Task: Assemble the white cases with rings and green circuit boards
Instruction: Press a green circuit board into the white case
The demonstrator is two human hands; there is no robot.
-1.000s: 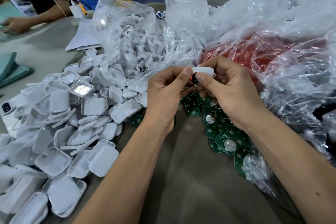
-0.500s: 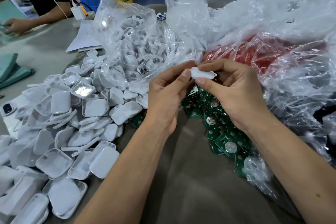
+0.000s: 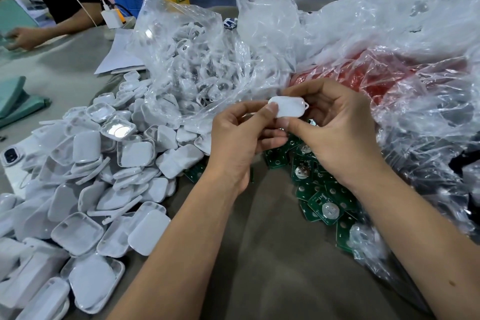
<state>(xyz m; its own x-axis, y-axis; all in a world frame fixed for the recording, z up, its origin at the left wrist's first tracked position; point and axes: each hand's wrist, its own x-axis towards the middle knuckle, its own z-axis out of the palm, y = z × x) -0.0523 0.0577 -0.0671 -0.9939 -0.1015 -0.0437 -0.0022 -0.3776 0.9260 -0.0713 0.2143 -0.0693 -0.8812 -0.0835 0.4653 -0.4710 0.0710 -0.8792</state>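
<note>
left hand [image 3: 235, 143]: pinches white case [image 3: 287, 107] | right hand [image 3: 337, 135]: pinches same case | case: held above green circuit boards [image 3: 319, 200] on surface [image 3: 272, 254] | loose case pile [image 3: 104, 176]: left

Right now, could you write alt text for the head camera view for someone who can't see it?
Two hands, left hand and right hand, pinch one closed white case between them above a table. A heap of white case halves lies left, green circuit boards right, crumpled clear plastic bags behind.

Two bare forearms, left grip [image 3: 233, 143] and right grip [image 3: 337, 135] ungloved, no sleeves.
</note>
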